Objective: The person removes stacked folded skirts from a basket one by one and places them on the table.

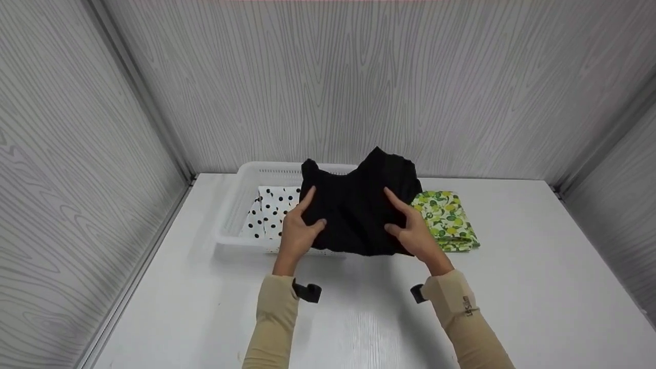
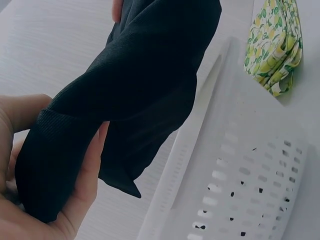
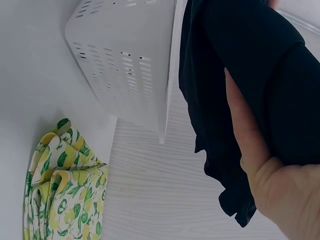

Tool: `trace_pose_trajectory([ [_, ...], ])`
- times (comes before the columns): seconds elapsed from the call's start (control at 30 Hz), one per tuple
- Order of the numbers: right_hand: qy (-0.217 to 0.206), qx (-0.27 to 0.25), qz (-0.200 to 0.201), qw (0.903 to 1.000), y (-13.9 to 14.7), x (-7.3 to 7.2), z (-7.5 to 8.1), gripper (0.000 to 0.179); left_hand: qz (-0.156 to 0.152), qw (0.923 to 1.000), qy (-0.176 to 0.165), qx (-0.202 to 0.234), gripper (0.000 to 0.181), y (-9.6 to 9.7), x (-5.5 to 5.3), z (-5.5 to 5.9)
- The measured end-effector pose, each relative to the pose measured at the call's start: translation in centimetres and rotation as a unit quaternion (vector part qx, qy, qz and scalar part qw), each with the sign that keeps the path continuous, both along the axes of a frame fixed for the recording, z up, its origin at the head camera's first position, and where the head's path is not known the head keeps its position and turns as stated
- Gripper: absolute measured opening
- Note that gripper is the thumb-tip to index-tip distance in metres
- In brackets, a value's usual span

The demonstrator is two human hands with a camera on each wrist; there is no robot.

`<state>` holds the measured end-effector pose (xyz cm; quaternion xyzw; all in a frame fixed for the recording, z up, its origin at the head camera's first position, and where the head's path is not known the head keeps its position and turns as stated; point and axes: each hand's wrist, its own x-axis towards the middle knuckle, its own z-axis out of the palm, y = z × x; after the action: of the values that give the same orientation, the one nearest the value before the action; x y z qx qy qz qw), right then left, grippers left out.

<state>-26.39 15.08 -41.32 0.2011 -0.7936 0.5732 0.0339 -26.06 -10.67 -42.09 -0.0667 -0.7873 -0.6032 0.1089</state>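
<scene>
Across the right part of the white basket (image 1: 237, 205), as the head view has it, a black cloth (image 1: 359, 215) is held up off the tabletop (image 1: 538, 282), hiding that end of the basket. Whether it touches the basket's rim I cannot tell. The left hand (image 1: 299, 228) has hold of the cloth's left side, its fingers bent round the fabric, thumb and forefinger spread on the near face. The right hand (image 1: 414, 230) grips the opposite side in much the same way, with its other fingers out of sight behind the cloth.

Inside the basket, toward its left, lies a dotted cloth (image 1: 273, 212), flat and apparently folded. Just right of the basket, on the tabletop, sits a lemon-print cloth (image 1: 446, 218) folded in layers, with no hand on it.

As I judge it, the work is partway along: the dotted cloth looks settled in the basket, while the black one, uneven at its edges, has yet to be neatened or put down.
</scene>
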Motion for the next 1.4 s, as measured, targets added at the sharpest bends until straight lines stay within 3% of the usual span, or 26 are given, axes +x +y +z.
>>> trace_pose_trajectory([
  [0.5, 0.006, 0.001, -0.008, 0.9999, 2.0, 1.7, -0.9, 0.077, -0.033, 0.9992, 0.018, 0.013, 0.076, 1.9, 0.6, -1.1],
  [0.9, -0.004, 0.009, -0.029, 0.9995, 4.0, 3.1, -1.1, 0.078, -0.054, 0.9984, 0.015, 0.009, 0.075, 3.3, 1.0, -1.0],
  [1.4, -0.008, 0.024, -0.058, 0.998, 7.8, 5.6, -1.6, 0.079, -0.099, 0.9951, 0.008, -0.001, 0.075, 6.3, 2.6, -2.1],
])
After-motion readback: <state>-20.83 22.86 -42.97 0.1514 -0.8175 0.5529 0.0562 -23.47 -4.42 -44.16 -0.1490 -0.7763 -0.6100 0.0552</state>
